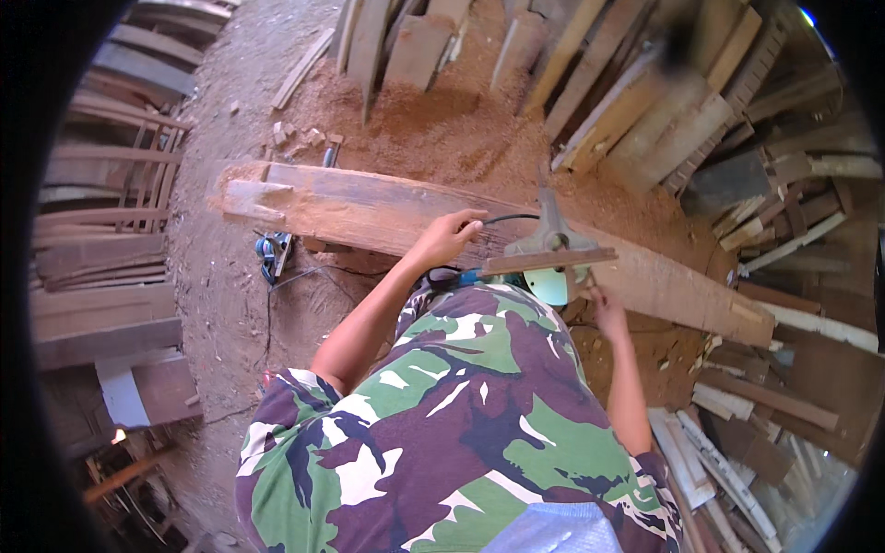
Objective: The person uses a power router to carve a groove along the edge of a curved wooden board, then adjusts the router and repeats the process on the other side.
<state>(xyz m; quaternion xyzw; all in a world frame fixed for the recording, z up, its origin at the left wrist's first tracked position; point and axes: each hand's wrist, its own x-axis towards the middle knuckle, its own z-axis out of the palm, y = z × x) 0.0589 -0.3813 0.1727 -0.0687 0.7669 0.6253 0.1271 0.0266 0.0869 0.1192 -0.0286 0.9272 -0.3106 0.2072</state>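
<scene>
Okay, left hand (444,241) reaches over the long plank (359,205), fingers curled by a black cable (510,217); right hand (607,311) is beside the power tool (550,262), fingers bent. Can't tell if either hand grips. Tool sits at plank's near edge, any lettering unreadable. Sawdust (429,124) around; boards (636,111) stacked beyond.

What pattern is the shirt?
The shirt is green, maroon, white and navy camouflage; clearest in the head view.
</scene>
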